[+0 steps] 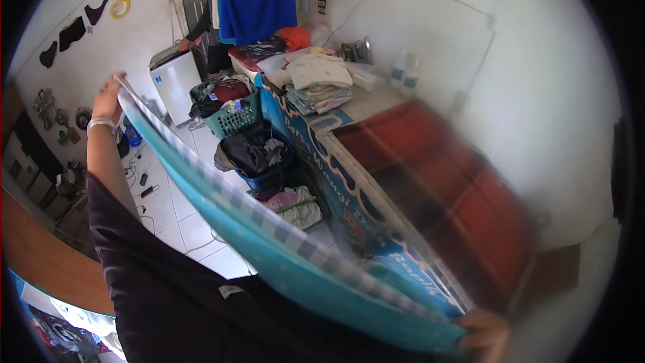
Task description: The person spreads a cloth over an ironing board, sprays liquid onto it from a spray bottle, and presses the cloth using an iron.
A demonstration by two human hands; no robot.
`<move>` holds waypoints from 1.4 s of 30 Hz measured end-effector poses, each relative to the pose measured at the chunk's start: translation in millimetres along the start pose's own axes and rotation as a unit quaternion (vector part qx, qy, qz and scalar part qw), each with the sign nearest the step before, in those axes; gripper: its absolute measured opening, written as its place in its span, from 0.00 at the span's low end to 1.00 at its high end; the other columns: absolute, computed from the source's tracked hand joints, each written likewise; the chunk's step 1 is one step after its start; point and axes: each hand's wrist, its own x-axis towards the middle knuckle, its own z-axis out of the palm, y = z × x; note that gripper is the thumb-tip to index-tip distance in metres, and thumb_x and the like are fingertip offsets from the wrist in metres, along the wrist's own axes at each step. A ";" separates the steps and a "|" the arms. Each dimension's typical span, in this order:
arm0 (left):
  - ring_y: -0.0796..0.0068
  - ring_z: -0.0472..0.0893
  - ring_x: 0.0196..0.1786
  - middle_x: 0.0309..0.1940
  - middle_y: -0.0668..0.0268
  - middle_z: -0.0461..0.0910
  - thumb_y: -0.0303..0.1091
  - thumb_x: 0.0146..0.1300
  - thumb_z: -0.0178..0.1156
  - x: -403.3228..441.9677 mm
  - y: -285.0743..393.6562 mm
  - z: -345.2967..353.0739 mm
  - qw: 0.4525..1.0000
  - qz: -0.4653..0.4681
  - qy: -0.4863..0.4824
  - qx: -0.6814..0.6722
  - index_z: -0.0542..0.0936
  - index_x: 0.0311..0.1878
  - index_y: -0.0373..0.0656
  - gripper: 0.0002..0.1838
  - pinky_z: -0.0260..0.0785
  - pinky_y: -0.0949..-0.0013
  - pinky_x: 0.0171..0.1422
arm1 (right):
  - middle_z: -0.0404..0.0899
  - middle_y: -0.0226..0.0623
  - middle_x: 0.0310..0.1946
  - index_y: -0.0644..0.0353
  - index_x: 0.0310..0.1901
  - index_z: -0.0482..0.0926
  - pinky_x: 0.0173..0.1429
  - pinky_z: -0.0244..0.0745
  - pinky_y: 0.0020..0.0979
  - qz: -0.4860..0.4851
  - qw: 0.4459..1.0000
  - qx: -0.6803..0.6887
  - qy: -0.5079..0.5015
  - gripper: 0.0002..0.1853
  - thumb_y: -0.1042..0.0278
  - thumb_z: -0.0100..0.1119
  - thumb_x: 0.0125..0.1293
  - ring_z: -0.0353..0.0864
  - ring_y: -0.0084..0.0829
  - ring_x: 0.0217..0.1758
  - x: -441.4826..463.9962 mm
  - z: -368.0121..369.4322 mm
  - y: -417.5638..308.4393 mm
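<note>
A teal cloth with a grey-and-white checked side hangs stretched between my two hands, running from upper left to lower right. My left hand, with a pale band on its wrist, is raised and closed on one corner. At the lower right, my right hand grips the other end near the counter's front edge; motion blurs it a little. Beyond the cloth, a red-and-dark plaid fabric lies flat on the counter. Folded clothes are stacked at the counter's far part.
Below the counter stand a green laundry basket and a blue tub with dark clothes. Another person is beside a white washing machine. Bottles stand by the wall. Cables lie on the tiled floor.
</note>
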 end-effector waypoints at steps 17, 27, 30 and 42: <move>0.77 0.79 0.34 0.33 0.71 0.76 0.32 0.56 0.51 37.8 -94.3 30.5 0.940 -0.245 -0.240 0.003 0.74 0.49 0.43 0.16 0.73 0.71 0.42 | 0.72 0.33 0.27 0.66 0.34 0.72 0.34 0.64 0.26 0.031 0.877 -0.041 0.478 0.14 0.60 0.53 0.60 0.68 0.26 0.28 76.9 -33.9 26.0; 0.84 0.75 0.27 0.26 0.75 0.74 0.28 0.56 0.43 69.1 -216.6 -9.5 0.924 -0.331 -0.185 0.049 0.75 0.45 0.50 0.15 0.71 0.73 0.35 | 0.74 0.36 0.32 0.69 0.39 0.74 0.40 0.65 0.29 0.089 0.936 -0.134 0.315 0.11 0.70 0.53 0.58 0.70 0.26 0.34 184.8 15.3 -98.0; 0.84 0.74 0.26 0.25 0.76 0.73 0.28 0.55 0.42 74.5 -246.0 -18.8 0.905 -0.384 -0.169 0.077 0.75 0.45 0.50 0.16 0.70 0.72 0.35 | 0.75 0.35 0.34 0.69 0.40 0.74 0.40 0.65 0.28 0.129 0.954 -0.057 0.265 0.12 0.70 0.54 0.58 0.69 0.24 0.33 192.6 22.6 -92.6; 0.59 0.76 0.50 0.46 0.54 0.77 0.42 0.43 0.64 104.8 -274.9 42.3 0.627 -0.145 -0.419 0.641 0.75 0.51 0.43 0.29 0.67 0.62 0.57 | 0.76 0.37 0.34 0.68 0.35 0.76 0.41 0.66 0.28 0.054 0.953 -0.096 0.282 0.13 0.64 0.58 0.59 0.72 0.26 0.35 283.9 55.7 -108.9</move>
